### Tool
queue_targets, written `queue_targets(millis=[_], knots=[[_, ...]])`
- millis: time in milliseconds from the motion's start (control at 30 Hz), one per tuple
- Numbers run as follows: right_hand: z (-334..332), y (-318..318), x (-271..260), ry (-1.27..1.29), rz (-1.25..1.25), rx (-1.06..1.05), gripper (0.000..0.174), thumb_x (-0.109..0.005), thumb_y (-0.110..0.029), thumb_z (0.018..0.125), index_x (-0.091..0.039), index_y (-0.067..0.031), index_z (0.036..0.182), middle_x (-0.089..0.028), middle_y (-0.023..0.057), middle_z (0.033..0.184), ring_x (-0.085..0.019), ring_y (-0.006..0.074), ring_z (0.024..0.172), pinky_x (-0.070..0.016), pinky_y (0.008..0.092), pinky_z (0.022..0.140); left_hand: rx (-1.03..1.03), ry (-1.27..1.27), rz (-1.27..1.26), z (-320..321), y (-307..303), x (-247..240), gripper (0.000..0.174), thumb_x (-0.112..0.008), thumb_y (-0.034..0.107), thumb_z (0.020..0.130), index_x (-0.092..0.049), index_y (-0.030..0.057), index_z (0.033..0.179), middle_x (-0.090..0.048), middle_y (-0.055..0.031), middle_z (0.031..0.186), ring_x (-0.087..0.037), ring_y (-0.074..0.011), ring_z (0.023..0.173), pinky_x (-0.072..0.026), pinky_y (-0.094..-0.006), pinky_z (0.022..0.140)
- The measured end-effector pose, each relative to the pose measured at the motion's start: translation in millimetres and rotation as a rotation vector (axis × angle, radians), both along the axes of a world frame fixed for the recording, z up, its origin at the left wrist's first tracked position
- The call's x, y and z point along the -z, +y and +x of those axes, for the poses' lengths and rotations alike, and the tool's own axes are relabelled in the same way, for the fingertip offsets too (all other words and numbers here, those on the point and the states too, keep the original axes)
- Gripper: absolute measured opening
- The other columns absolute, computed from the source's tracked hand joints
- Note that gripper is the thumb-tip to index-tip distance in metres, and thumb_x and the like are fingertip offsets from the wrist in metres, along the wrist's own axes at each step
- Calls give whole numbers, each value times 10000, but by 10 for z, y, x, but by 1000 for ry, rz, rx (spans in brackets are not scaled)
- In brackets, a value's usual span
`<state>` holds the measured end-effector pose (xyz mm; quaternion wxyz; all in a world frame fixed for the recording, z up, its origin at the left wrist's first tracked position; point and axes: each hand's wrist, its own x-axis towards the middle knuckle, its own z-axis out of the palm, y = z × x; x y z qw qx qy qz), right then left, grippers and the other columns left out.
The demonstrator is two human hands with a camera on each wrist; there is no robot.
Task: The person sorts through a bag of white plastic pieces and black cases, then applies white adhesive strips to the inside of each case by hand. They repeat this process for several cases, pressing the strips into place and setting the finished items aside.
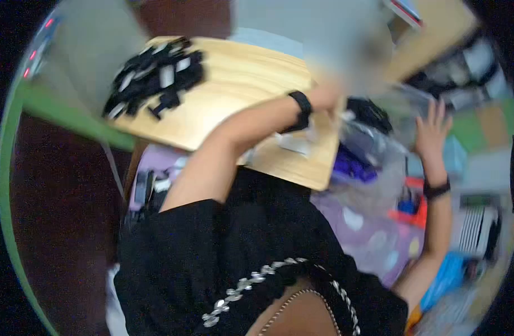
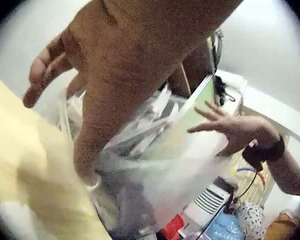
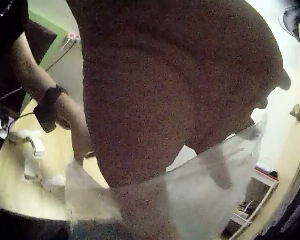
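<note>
My left hand point(image 1: 329, 96) reaches past the right side of a wooden table point(image 1: 251, 73), blurred in the head view. The left wrist view shows this hand point(image 2: 85, 60) with fingers loosely extended, beside a clear plastic bag point(image 2: 165, 175). My right hand point(image 1: 433, 131) has its fingers spread at the bag's far right side. Up close in the right wrist view, the right hand point(image 3: 180, 95) has translucent plastic point(image 3: 205, 195) across its lower fingers. Black items point(image 1: 369, 115) and a purple item point(image 1: 352, 166) are at the bag.
Black pieces with white tags point(image 1: 166, 75) are heaped on the table's left part. White scraps point(image 1: 295, 144) lie near its front edge. A red container point(image 1: 418, 215), a striped white item point(image 1: 477, 231) and a blue bag point(image 1: 445, 277) stand to the right, around a purple dotted cloth point(image 1: 355, 241).
</note>
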<state>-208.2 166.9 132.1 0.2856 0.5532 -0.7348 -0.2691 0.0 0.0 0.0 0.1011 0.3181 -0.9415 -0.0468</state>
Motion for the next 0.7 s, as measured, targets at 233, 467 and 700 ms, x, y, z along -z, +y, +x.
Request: queue_targets(millis=[233, 467, 700], knots=[[1308, 165, 139, -699, 0, -1121, 427, -640, -123, 817, -550, -76, 1232, -377, 180, 1431, -286, 434, 1335, -279, 555, 1054, -176, 855, 117, 1649, 1082, -403, 634, -682, 472, 748, -499, 81, 1213, -648, -138, 906, -632, -347, 842, -498, -435, 713], [3147, 286, 926, -1476, 677, -1241, 236, -641, 34, 784, -623, 23, 1020, -617, 173, 1139, -550, 316, 1118, -392, 395, 992, -1655, 880, 264, 3848, 3290, 411, 388, -707, 311, 707, -656, 77, 1012, -633, -209, 817, -616, -389, 790, -478, -474, 668], [3969, 360, 1432, -1402, 1071, -1382, 267, -684, -26, 780, -634, -19, 1042, -648, 154, 1050, -605, 315, 1018, -449, 369, 915, -3036, -390, -442, 4743, 5769, 281, 1081, -775, 585, 584, -317, 76, 1420, -187, -293, 1472, -333, -497, 1281, -304, -473, 1062]])
